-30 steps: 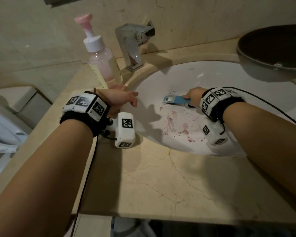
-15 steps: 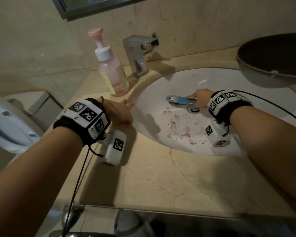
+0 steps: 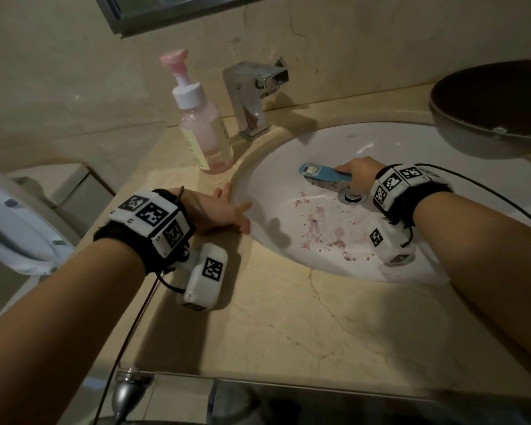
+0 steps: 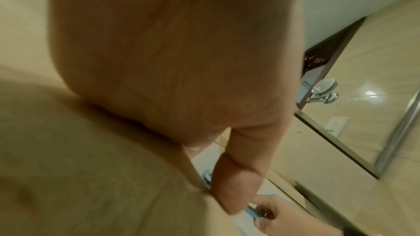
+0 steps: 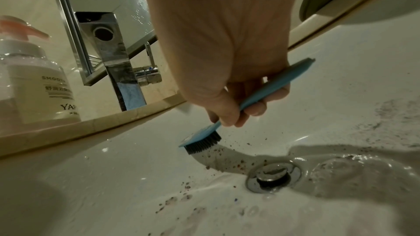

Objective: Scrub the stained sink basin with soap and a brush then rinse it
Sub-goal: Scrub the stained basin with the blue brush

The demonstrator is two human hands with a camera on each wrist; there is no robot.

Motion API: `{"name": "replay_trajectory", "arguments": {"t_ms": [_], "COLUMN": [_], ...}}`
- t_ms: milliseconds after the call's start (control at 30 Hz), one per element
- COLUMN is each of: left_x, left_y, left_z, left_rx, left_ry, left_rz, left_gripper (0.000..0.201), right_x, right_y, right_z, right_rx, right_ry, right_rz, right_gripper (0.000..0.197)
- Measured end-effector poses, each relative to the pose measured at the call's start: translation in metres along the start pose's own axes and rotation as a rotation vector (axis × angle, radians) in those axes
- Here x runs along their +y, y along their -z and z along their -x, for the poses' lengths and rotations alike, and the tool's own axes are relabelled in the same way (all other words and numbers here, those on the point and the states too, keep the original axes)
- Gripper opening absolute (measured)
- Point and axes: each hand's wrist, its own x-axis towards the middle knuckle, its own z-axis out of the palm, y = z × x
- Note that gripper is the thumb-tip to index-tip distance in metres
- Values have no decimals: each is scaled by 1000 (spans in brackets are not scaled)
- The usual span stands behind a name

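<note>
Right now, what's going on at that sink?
Right hand grips blue brush, bristles on basin near drain. Left hand flat on counter edge. Pink stains unscrubbed. Nothing blocking.

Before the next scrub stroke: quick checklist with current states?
1. Brush held: ok, right hand grips the handle.
2. Bristles on the basin: ok, they touch the white surface just up from the drain.
3. Stains within reach: ok, reddish spots lie on the near side of the drain, not yet scrubbed.
4. Soap on the brush or basin: cannot tell, no foam visible; the soap bottle stands on the counter beside the faucet.
5. Left hand clear of the stroke: ok, it rests flat on the basin's rim.
6. Water off: ok, no stream from the faucet, though the basin is wet by the drain.
</note>
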Motion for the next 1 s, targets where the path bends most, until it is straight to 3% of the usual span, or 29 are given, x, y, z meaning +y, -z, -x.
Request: {"name": "replay_trajectory", "arguments": {"t_ms": [367,533,633,800,900,1000], "left_x": [-2,-1,-1,-1,0,1], "left_y": [1,2,2,2,2,2], "left_z": [6,7,6,6,6,6], "left_rx": [-14,-36,-46,-48,-43,-44], "left_ry": [-54,-44,-48,-48,-48,-45], "left_rz": [-11,-15,0,23,26,28], "left_gripper": [70,72,72,73,72,72], "right_x": [3,0,-2,-11,-4,4], "right_y": [-4,-13,-12,-22,-24,-22], "right_z": [-2,-1,-4,-10,-13,-11], "right_rx": [-7,-277,-385,-215,-257,-339], "right_ry": [4,96,97,105,100,77], "right_rz": [17,73,-29,180,145,74], "right_gripper": [53,44,56,43,39,51]}}
